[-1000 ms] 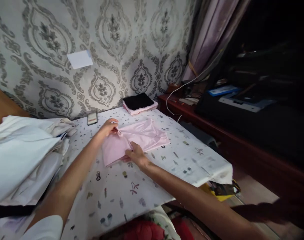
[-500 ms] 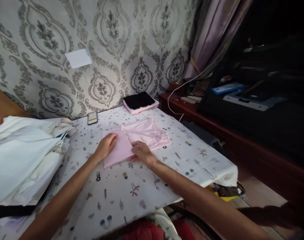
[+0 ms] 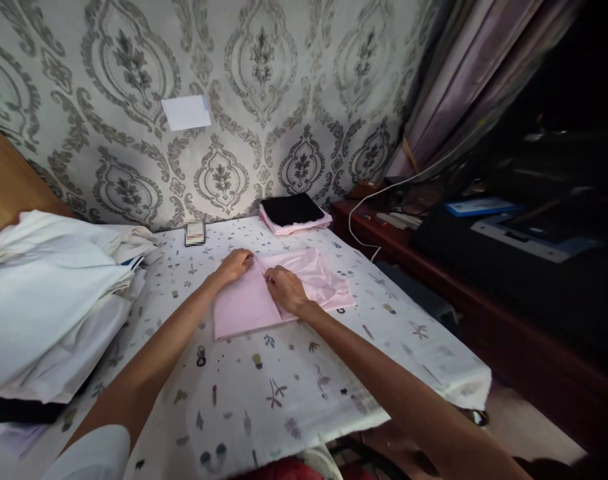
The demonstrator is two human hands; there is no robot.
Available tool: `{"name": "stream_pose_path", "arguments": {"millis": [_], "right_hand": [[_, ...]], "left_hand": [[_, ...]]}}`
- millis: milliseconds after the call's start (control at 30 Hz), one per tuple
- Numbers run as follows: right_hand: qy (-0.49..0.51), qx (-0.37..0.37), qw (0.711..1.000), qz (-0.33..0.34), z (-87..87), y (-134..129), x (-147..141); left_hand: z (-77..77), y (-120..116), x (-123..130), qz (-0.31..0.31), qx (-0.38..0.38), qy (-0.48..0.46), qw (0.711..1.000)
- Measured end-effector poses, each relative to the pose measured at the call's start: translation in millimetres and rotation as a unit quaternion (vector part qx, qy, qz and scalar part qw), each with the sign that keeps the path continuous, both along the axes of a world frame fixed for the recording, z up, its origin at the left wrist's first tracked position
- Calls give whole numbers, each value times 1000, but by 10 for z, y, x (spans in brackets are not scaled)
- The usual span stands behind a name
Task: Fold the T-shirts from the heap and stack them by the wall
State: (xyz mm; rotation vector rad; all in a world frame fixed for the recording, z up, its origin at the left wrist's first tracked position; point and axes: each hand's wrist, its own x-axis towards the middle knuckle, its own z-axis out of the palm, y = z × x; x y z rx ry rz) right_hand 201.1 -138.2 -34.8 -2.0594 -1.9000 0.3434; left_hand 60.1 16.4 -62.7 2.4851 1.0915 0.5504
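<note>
since half a sec ago your r hand (image 3: pixel 288 290) has slid up the fold from the near edge of the pink cloth (image 3: pixel 245 307), & your l hand (image 3: pixel 234 268) has gone from over the left panel to the far edge. r fingers are curled in, tips at the fold abt mid-cloth; can't tell if they're pinching it or just resting there. l fingers are bent at the far edge, touching; can't tell if they grip, tips partly hidden. cloth's right under both hands: smooth panel on the near-left side of your fingers, creased part right of your r knuckles. it lies on the printed tablecloth (image 3: pixel 244 400). beyond your r fingertips, nr the wall (image 3: pixel 314 40), a black folded cloth (image 3: pixel 291 210) sits on pink folded fabric (image 3: pixel 287 231). small blurry rectangular item (image 3: pixel 195 233) is beyond yr l fingers, a bit left. white pile (image 3: pixel 49 280) is well left of yr l hand.
</note>
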Motion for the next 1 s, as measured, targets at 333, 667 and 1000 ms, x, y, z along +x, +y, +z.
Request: {"name": "stream_pose_path", "arguments": {"millis": [333, 667, 1000], "right_hand": [[7, -8, 1000, 19, 12, -108, 88], [17, 81, 991, 101, 167, 140, -256], [-56, -33, 997, 33, -246, 439, -451]], "left_hand": [[-94, 159, 74, 16, -23, -29, 999], [42, 284, -606, 74, -38, -73, 994], [-212, 175, -808, 105, -2, -23, 994]]}}
